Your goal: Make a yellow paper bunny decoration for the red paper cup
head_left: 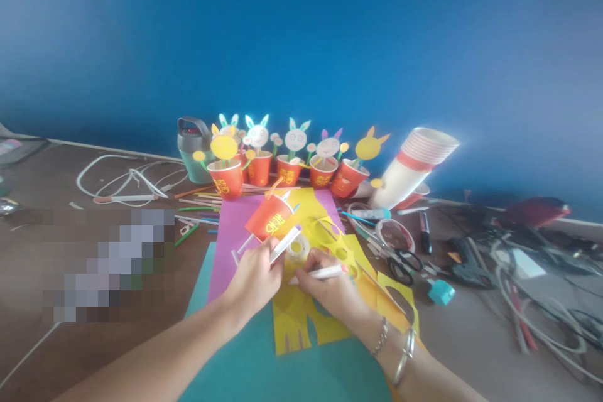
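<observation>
My left hand (pixel 254 276) is closed around a white stick-like tool (pixel 285 243) and steadies a red paper cup (pixel 269 216) that is tipped on its side above the purple paper (pixel 230 232). Fingers of my right hand (pixel 330 289) pinch a white pen (pixel 320 273) just over the cut yellow paper (pixel 301 320). Between the two hands lies a roll of clear tape (pixel 298 249). Bracelets circle my right wrist.
A row of red cups with paper bunny flowers (pixel 287 163) stands at the back beside a green bottle (pixel 194 146) and a tilted stack of cups (pixel 414 166). Scissors (pixel 400 260), pens and cables (pixel 541 289) crowd the right; teal paper (pixel 264 364) lies near me.
</observation>
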The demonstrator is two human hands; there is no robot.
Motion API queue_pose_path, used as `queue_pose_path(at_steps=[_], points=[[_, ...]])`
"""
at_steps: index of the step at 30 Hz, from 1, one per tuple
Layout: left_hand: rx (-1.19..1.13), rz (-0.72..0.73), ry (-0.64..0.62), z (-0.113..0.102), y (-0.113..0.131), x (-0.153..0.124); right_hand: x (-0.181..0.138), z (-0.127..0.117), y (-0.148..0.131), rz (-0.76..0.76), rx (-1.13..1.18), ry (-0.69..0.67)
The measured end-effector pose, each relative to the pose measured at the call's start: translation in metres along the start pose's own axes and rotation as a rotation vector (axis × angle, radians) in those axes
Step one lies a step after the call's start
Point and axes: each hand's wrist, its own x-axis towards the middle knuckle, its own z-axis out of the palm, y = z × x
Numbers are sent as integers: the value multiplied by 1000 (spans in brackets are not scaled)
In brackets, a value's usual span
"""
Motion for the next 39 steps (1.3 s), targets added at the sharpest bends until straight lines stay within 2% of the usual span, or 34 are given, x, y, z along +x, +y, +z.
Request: queue_pose_path(at_steps=[7, 22, 29, 35, 39], points=[[4, -1, -3, -1, 3, 0, 2, 0, -2, -11, 52, 68], [-7, -8, -8, -1, 2, -1, 0, 0, -4, 36, 59, -37], [7, -15, -7, -1, 1, 0, 0, 1, -5, 51, 71, -29], [2, -6, -7, -2, 4, 0, 2, 1, -2, -5, 83, 42], [-2, -9, -4, -1, 3, 0, 2, 1, -3, 7, 120, 3]])
